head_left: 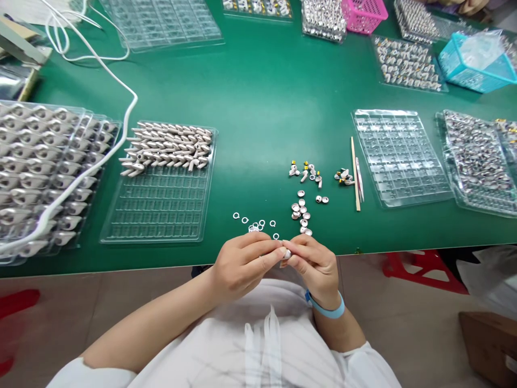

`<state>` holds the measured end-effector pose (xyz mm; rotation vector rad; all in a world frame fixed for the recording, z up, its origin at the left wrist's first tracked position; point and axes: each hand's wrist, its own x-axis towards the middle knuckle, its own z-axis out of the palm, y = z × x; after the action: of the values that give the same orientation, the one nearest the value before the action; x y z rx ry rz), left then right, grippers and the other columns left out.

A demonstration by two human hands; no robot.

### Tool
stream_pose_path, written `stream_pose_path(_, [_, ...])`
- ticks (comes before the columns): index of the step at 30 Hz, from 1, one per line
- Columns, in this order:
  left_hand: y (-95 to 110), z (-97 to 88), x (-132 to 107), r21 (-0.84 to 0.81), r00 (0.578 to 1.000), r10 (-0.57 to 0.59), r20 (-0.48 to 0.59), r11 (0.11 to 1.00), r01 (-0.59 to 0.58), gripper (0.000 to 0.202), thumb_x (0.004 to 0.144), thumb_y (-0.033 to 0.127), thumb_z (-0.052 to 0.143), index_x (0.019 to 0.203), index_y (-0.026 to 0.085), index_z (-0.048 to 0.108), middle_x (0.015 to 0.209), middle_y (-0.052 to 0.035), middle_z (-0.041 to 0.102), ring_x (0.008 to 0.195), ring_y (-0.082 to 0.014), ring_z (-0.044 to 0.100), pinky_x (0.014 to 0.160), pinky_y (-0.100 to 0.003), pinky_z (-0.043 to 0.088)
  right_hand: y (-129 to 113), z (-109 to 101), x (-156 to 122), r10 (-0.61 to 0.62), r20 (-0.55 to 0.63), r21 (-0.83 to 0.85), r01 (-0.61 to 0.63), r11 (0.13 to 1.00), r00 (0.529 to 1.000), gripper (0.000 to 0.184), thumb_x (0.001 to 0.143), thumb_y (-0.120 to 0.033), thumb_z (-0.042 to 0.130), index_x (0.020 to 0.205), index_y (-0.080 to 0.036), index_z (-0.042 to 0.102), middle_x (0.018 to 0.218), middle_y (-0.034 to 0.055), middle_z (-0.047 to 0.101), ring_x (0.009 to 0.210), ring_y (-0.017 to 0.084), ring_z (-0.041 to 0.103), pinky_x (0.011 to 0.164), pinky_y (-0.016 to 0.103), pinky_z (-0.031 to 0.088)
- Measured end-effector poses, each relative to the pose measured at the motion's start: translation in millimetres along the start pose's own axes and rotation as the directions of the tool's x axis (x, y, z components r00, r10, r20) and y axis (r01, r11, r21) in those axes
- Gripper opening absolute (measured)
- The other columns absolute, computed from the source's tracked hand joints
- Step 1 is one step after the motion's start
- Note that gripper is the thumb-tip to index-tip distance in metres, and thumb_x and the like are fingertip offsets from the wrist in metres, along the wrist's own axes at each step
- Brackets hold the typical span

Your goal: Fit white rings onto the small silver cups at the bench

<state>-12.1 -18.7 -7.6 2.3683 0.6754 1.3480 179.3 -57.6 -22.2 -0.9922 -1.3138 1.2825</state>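
At the near edge of the green worktop (258, 97), the person's left hand (246, 264) and right hand (319, 264) meet, fingertips of both pinched on a small white part (287, 254), which they largely cover. Just beyond the left hand lie loose white rings (253, 228); beyond the right, a cluster of small round cups (302, 203), then white stemmed pieces (311, 169), some with yellow bits. To the right of these, a wooden stick (355, 172) lies beside tweezers (360, 180), near a clear tray (404, 156). On the left, another tray (157, 210) holds stemmed shells (169, 145) in its far half, and a white cable (134, 99) runs near it.
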Motion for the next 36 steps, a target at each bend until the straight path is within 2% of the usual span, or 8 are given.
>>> stream_pose_path(11, [-1.0, -0.2, -2.6, 0.002, 1.0, -0.009, -0.01, 1.0, 0.009, 0.023, 0.09, 0.005, 0.053, 0.109, 0.008, 0.065, 0.092, -0.0136, 0.074, 0.082, -0.0192, 0.066, 0.067, -0.032, 0.059, -3.6, -2.4, 1.0, -0.069, 0.049, -0.198, 0.077, 0.977, 0.996, 0.035, 0.093, -0.019, 0.061, 0.125, -0.031, 0.066, 0.101, 0.0062, 0.07, 0.082, 0.017, 0.067, 0.07, 0.032, 0.058])
stream_pose_path(21, [-2.0, -0.7, -4.0, 0.018, 1.0, -0.03, 0.007, 0.999, 0.03, 0.026, 0.091, 0.007, 0.053, 0.114, 0.013, 0.063, 0.094, -0.011, 0.075, 0.083, -0.0181, 0.067, 0.068, -0.032, 0.06, -4.5, -1.5, 0.1, -0.165, 0.076, -0.368, 0.181, 0.912, 0.983, 0.044, 0.093, -0.013, 0.058, 0.134, -0.031, 0.059, 0.106, 0.0069, 0.069, 0.092, 0.019, 0.066, 0.075, 0.032, 0.058])
stream_pose_path(29, [-3.2, 2.0, -6.1, 0.02, 0.999, -0.033, -0.007, 0.999, 0.033, 0.029, 0.093, 0.008, 0.051, 0.119, 0.014, 0.061, 0.094, -0.0099, 0.075, 0.082, -0.0179, 0.068, 0.068, -0.032, 0.06, -6.6, 1.4, 1.1, -0.216, 0.091, -0.423, 0.234, 0.875, 0.972, 0.046, 0.094, -0.012, 0.053, 0.137, -0.029, 0.056, 0.109, 0.0085, 0.068, 0.096, 0.02, 0.066, 0.076, 0.032, 0.059])
stream_pose_path(36, [-1.9, 2.0, -5.3, 0.034, 1.0, -0.025, -0.011, 0.999, 0.025, 0.03, 0.09, 0.005, 0.055, 0.118, 0.013, 0.061, 0.092, -0.0099, 0.075, 0.081, -0.0176, 0.068, 0.068, -0.032, 0.06, -5.8, 3.1, 0.6, -0.241, 0.059, -0.424, 0.243, 0.873, 0.969, 0.045, 0.094, -0.012, 0.055, 0.135, -0.029, 0.058, 0.104, 0.0085, 0.07, 0.089, 0.02, 0.069, 0.071, 0.032, 0.061])
